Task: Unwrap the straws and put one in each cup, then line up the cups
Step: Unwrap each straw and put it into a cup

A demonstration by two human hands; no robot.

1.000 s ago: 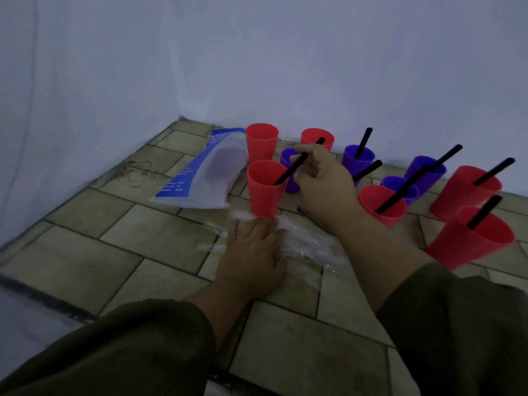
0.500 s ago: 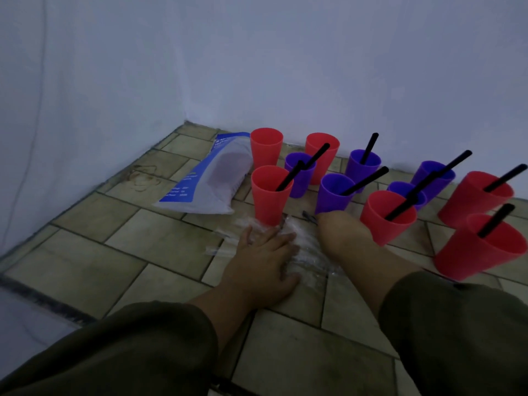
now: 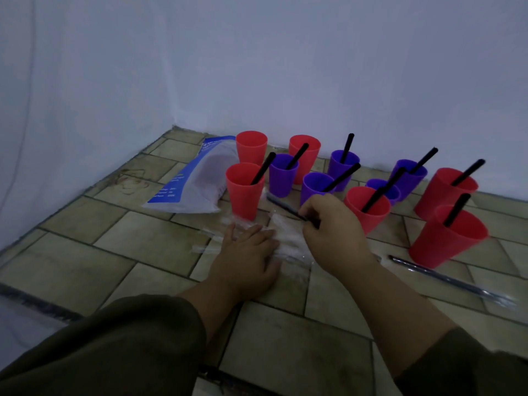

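Six red cups [image 3: 244, 192], five purple cups [image 3: 283, 177] clustered on the floor, eight black straws [image 3: 347, 148] in them, right hand [image 3: 333, 227] pinching one wrapped straw [image 3: 285, 207] near the cups — left hand [image 3: 245, 258] flat on clear wrappers [image 3: 288, 241].

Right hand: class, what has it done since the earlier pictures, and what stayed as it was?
The right hand let go of the straw left in the front red cup, came down to the floor and pinches another straw. The left hand stays flat on the wrappers; other cups unmoved.
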